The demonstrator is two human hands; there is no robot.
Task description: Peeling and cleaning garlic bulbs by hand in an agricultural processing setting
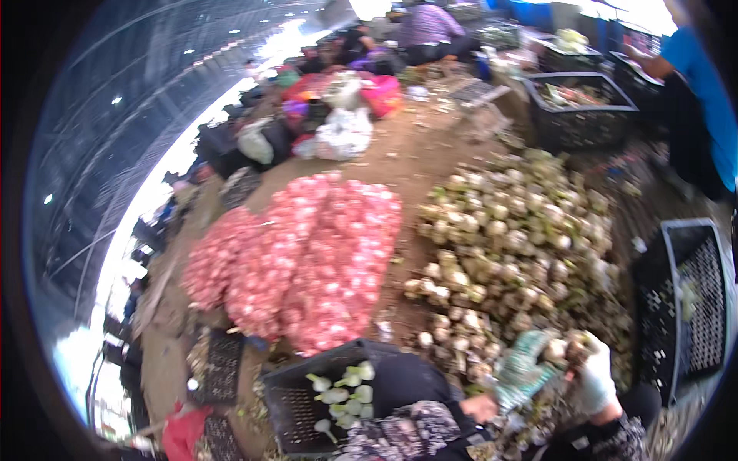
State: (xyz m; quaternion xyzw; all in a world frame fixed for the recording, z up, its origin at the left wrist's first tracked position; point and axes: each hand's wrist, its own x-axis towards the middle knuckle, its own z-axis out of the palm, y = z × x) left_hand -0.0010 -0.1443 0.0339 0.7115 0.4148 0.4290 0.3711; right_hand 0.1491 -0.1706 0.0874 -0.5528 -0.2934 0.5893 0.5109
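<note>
My left hand (523, 369), in a green and white work glove, grips a pale bulb (555, 350) at the lower right. Close against it, my right hand (597, 377) in a whitish glove is closed around brownish, leafy matter (576, 347). Blur hides whether that matter belongs to the same bulb, and whether the right hand also holds a tool. Just beyond both hands spreads a large heap of untrimmed bulbs (513, 230) with green and brown tops. Left of my knee, a black plastic crate (288, 397) contains several trimmed white bulbs (349, 392) with pale green stems.
Pink mesh sacks full of bulbs (305, 259) lie left of the heap. An empty-looking black crate (671, 311) stands at the right. Another crate (582, 124) sits farther back, near a person in blue (700, 92). Plastic bags (346, 132) and other seated people (429, 29) are beyond.
</note>
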